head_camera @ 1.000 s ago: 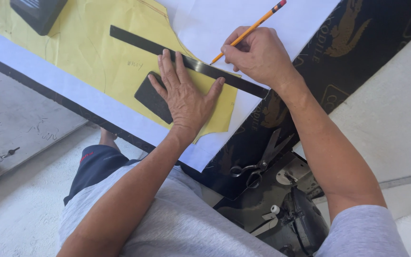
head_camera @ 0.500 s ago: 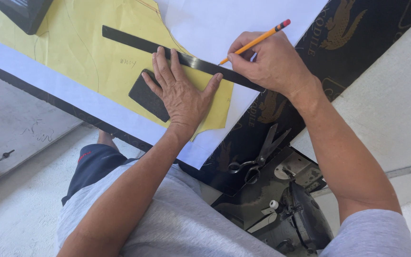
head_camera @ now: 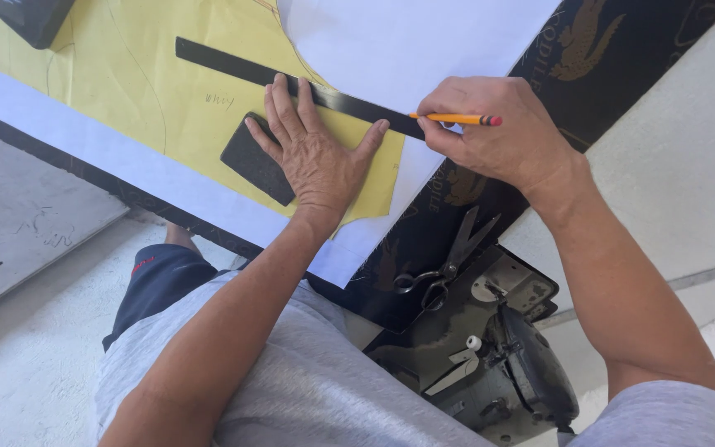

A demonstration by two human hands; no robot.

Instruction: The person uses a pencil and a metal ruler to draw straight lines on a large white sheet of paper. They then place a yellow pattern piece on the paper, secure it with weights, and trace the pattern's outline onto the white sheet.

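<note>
Matt yellow paper pattern point(head_camera: 126, 91), glossy black ruler point(head_camera: 233, 64), wooden pencil point(head_camera: 457, 119).

- The left hand point(head_camera: 312, 153) covers the middle of the black ruler point(head_camera: 233, 66).
- The pencil point(head_camera: 457, 120) tip is hidden behind the right hand point(head_camera: 498, 136).
- At 11 o'clock, a dark block point(head_camera: 31, 16) is cut by the top edge.
- Pencilled writing on the yellow pattern paper point(head_camera: 84, 74) is too small to read.

Work table point(head_camera: 664, 50) covered in black printed sheet. On it: wide white paper point(head_camera: 424, 41), scissors point(head_camera: 444, 265) near the edge. Dark sewing machine point(head_camera: 498, 356) sits just beside the table.
</note>
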